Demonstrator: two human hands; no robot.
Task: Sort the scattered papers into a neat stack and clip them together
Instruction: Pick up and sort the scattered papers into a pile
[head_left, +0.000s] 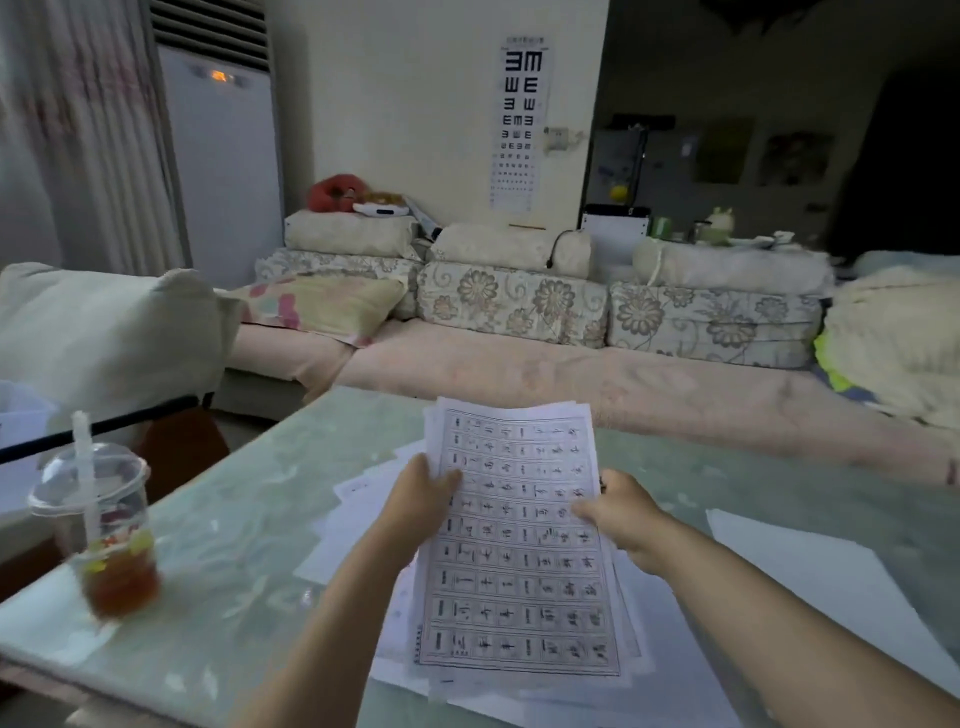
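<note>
I hold a bundle of printed sheets (519, 545), its top page a grid of handwritten characters, tilted up over the table. My left hand (421, 499) grips the bundle's left edge and my right hand (621, 514) grips its right edge, thumbs on top. More loose white papers (358, 525) lie scattered on the table beneath and left of the bundle, and one blank sheet (810, 582) lies to the right. A small dark thing shows at my right hand's fingertips; I cannot tell what it is.
The pale green glass table (234, 530) carries a plastic cup of brown tea with a straw (104, 535) at the left. Beyond the table's far edge runs a sofa (571, 374) with floral cushions. A white cushion (104, 332) sits at the left.
</note>
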